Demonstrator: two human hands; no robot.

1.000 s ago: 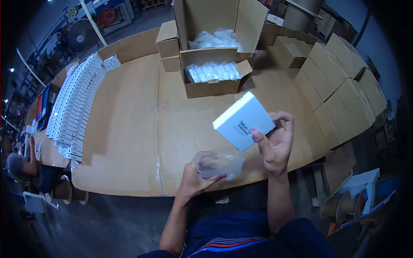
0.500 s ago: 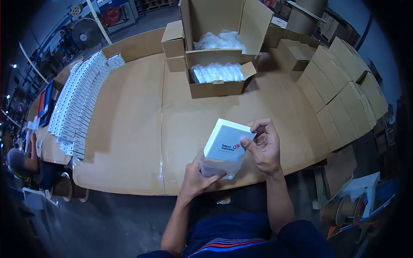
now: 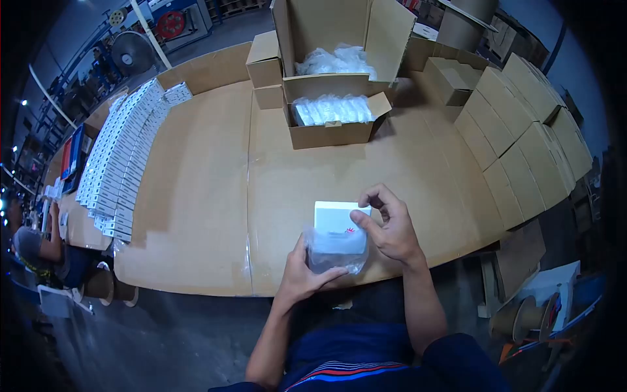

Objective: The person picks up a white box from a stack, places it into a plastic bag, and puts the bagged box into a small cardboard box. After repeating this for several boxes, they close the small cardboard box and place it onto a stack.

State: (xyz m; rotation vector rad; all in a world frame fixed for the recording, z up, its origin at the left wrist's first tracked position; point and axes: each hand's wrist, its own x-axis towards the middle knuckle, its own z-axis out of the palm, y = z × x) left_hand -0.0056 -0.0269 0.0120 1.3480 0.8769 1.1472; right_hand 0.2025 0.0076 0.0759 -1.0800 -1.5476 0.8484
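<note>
A white box (image 3: 333, 215) with a small red logo stands partly inside a clear plastic bag (image 3: 336, 255), just above the cardboard-covered table's front edge. My left hand (image 3: 308, 271) is wrapped round the bag and the box's lower part, thumb across the front. At the box's upper right corner my right hand (image 3: 386, 228) has its thumb on the front face and its fingers curled behind the top edge, closed on the box. The bag covers the lower half of the box.
An open carton (image 3: 333, 135) of bagged items stands at the back centre, before a larger open carton (image 3: 326, 32). Rows of white pieces (image 3: 124, 157) line the left side, stacked brown boxes (image 3: 516, 137) the right. A person (image 3: 39, 245) is at the far left.
The white box has sunk deeper into the bag and turned more upright. Its printed lettering is now covered. My right hand has moved slightly left and down with it.
</note>
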